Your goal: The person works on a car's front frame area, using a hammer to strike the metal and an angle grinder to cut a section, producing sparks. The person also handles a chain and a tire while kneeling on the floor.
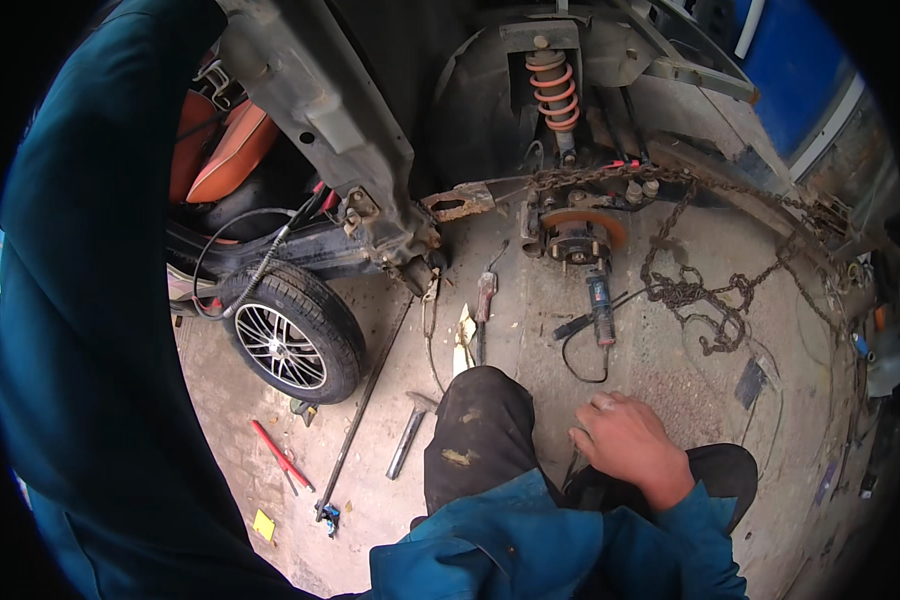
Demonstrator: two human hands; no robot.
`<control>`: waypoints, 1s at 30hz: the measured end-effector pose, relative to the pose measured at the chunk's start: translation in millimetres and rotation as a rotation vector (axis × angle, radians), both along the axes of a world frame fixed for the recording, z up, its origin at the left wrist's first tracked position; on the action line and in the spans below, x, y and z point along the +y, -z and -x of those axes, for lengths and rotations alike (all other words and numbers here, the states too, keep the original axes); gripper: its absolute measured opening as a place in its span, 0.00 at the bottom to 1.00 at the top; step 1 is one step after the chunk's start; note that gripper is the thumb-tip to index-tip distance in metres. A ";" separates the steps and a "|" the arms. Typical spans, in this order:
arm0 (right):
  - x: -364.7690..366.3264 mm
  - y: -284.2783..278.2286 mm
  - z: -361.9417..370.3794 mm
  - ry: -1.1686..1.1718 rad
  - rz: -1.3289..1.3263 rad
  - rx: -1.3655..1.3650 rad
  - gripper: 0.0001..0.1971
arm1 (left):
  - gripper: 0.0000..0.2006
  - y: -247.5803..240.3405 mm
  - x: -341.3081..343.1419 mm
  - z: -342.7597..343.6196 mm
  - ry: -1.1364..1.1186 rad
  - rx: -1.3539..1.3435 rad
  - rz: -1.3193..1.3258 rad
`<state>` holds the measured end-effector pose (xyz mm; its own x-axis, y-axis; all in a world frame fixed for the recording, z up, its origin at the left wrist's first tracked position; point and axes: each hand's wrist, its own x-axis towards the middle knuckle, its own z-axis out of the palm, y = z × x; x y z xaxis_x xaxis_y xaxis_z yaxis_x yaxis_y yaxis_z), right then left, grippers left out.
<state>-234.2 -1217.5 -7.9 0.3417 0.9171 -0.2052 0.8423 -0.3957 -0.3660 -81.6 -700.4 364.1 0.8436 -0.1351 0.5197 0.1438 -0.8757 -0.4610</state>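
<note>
Left arm (90,300) outstretched; right hand (635,442) palm down, fingers (605,404) loosely curled

No readable lettering, numbers or signs.

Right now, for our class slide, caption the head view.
Right hand near right knee; ahead, a blue power tool, brake disc and loose wheel.

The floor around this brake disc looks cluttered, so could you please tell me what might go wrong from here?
The loose chain could snag a foot. The blue power tool lies below the brake disc, and its looped cord might trip someone. The hammer, lying loose, could be stepped on.
</note>
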 end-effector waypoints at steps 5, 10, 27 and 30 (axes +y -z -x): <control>3.2 1.2 6.2 -0.020 0.004 -0.004 0.12 | 0.20 5.6 1.6 2.2 -0.015 0.015 -0.002; 5.3 2.2 8.9 -0.045 0.013 -0.011 0.12 | 0.20 8.7 0.4 0.6 -0.023 0.022 0.001; 4.7 0.4 15.0 -0.079 0.009 -0.005 0.13 | 0.20 13.3 -0.5 -3.7 -0.056 0.040 0.003; 4.5 0.3 14.8 -0.087 0.009 -0.008 0.13 | 0.21 13.9 1.2 -2.3 -0.066 0.040 0.006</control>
<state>-249.0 -1213.0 -8.2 0.2621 0.9417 -0.2108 0.8768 -0.3236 -0.3558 -79.3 -699.1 350.2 0.8707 -0.0758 0.4860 0.1826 -0.8676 -0.4625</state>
